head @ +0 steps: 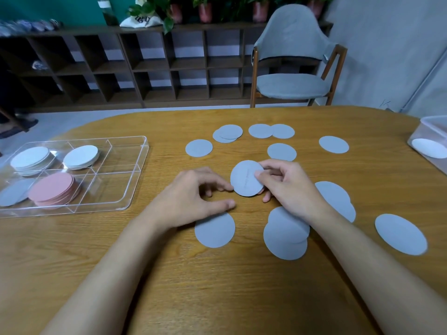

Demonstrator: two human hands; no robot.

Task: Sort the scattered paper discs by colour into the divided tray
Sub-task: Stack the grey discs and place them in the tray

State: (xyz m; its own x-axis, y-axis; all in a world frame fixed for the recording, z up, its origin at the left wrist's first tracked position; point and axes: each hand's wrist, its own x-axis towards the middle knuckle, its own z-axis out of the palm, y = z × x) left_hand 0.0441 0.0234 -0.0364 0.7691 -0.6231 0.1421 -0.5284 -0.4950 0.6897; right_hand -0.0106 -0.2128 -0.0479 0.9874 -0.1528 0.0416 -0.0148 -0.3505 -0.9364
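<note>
Wooden table (pixel 217 286); right hand (pixel 287 184) pinches a thin, light, floppy grey disc (pixel 245 178) by its edge; left hand (pixel 193 197) half-curled, empty, fingertip touching it.

Very little writing shows here, and none of it can be read. A faint line of small print runs across the grey round paper disc (pixel 246 178) held above the table, too blurred to make out. Dark lettering marks the white cloth bag (pixel 141 20) on the dark wooden shelf (pixel 154 66), also illegible.
</note>
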